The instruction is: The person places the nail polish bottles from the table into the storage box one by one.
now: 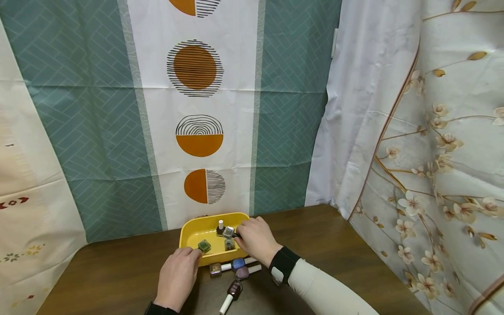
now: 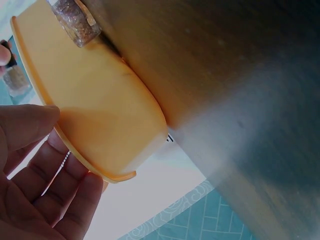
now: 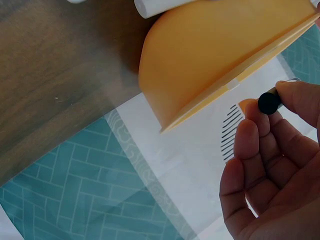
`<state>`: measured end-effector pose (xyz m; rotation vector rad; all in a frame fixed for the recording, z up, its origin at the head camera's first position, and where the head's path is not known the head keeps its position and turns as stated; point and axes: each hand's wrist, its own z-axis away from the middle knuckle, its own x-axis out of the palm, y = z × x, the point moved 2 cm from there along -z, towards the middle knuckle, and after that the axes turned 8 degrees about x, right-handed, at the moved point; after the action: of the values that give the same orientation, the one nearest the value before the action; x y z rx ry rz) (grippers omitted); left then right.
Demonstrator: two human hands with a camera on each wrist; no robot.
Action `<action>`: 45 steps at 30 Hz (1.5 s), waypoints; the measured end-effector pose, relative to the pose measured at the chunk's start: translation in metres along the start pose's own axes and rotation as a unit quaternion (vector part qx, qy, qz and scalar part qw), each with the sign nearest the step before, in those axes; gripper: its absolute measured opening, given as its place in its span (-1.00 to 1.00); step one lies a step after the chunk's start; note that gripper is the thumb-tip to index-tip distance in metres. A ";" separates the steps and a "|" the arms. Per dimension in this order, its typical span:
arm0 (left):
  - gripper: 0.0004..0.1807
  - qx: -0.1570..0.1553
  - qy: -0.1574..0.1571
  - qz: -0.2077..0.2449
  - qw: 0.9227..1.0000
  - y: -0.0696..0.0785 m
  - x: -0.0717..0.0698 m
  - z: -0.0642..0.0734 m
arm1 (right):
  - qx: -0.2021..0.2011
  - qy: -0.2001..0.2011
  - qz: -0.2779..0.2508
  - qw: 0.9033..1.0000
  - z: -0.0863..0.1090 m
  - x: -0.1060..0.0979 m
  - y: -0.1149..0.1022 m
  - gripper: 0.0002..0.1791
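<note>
My left hand [image 1: 178, 276] grips the near left rim of a yellow tray [image 1: 193, 232], thumb on the outer wall and fingers behind it in the left wrist view. Over the tray's right side, my right hand [image 1: 257, 238] pinches the black cap [image 3: 269, 102] of a clear, silvery nail polish bottle [image 1: 228, 231]. Inside the tray are a green bottle [image 1: 204, 246], a dark glittery bottle [image 1: 229, 245] and a dark bottle with a white cap [image 1: 220, 228]. The held bottle partly overlaps its neighbours in the head view.
In front of the tray lie a gold glitter nail polish [image 1: 215, 270], a blue one [image 1: 238, 263], a mauve one [image 1: 242, 273] and a dark maroon one [image 1: 234, 288]. The wooden table [image 1: 315, 245] meets a patterned curtain [image 1: 291, 131] behind the tray.
</note>
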<state>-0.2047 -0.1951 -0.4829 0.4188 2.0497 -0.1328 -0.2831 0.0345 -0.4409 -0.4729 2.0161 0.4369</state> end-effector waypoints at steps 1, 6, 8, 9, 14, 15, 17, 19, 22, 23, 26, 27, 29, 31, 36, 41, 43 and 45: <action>-0.87 0.000 -0.001 0.000 1.000 0.000 0.000 0.000 | 0.001 -0.002 0.003 1.000 -0.003 0.001 0.000 -0.72; -0.87 0.000 -0.001 0.001 1.000 0.000 0.001 0.001 | 0.015 -0.026 0.015 0.999 -0.012 0.008 -0.001 -0.71; -0.87 0.000 0.000 0.001 1.000 0.000 0.001 0.001 | 0.017 -0.031 0.021 0.999 -0.015 0.011 -0.001 -0.69; -0.86 0.000 0.001 0.002 1.000 0.000 0.002 0.001 | 0.018 -0.032 0.025 0.999 -0.016 0.012 -0.001 -0.68; -0.86 0.005 0.013 0.000 1.000 0.000 0.003 0.002 | 0.020 -0.031 0.034 0.999 -0.020 0.019 0.000 -0.64; -0.86 0.006 0.016 0.000 1.000 0.000 0.003 0.002 | 0.021 -0.032 0.035 0.999 -0.021 0.020 -0.001 -0.63; -0.86 0.010 0.020 -0.001 1.000 0.000 0.003 0.002 | 0.024 -0.037 0.038 0.998 -0.022 0.023 -0.001 -0.63; -0.86 0.011 0.022 -0.002 1.000 0.000 0.003 0.002 | 0.028 -0.044 0.039 0.998 -0.024 0.026 -0.001 -0.63; -0.86 0.010 0.021 -0.002 1.000 -0.001 0.002 0.002 | 0.035 -0.055 0.041 0.997 -0.025 0.030 -0.002 -0.62; -0.86 0.010 0.022 -0.001 1.000 -0.002 0.002 0.002 | 0.037 -0.057 0.041 0.997 -0.026 0.031 -0.003 -0.62; -0.86 0.010 0.023 -0.001 1.000 -0.002 0.002 0.003 | 0.042 -0.063 0.042 0.996 -0.027 0.033 -0.004 -0.61; -0.86 0.011 0.023 -0.001 1.000 -0.002 0.002 0.002 | 0.041 -0.064 0.043 0.996 -0.028 0.034 -0.004 -0.60; -0.85 0.011 0.024 0.000 1.000 -0.002 0.002 0.002 | 0.041 -0.064 0.044 0.996 -0.028 0.035 -0.005 -0.60; -0.85 0.011 0.024 0.000 1.000 -0.002 0.001 0.002 | 0.040 -0.067 0.046 0.996 -0.029 0.037 -0.005 -0.60; -0.86 0.007 0.014 0.000 1.000 -0.001 0.000 0.001 | 0.040 -0.069 0.046 0.996 -0.029 0.041 -0.005 -0.61; -0.87 0.002 0.002 0.000 1.000 0.000 -0.001 0.000 | 0.038 -0.069 0.051 0.996 -0.028 0.045 -0.005 -0.63; -0.87 0.002 0.001 0.000 1.000 0.000 -0.001 0.000 | 0.039 -0.069 0.052 0.995 -0.028 0.046 -0.005 -0.63; -0.87 0.003 0.002 0.000 1.000 0.000 0.000 0.000 | 0.040 -0.069 0.054 0.995 -0.028 0.047 -0.005 -0.63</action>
<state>-0.2048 -0.1955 -0.4824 0.4231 2.0537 -0.1392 -0.3221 0.0097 -0.4702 -0.2779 1.9229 0.4404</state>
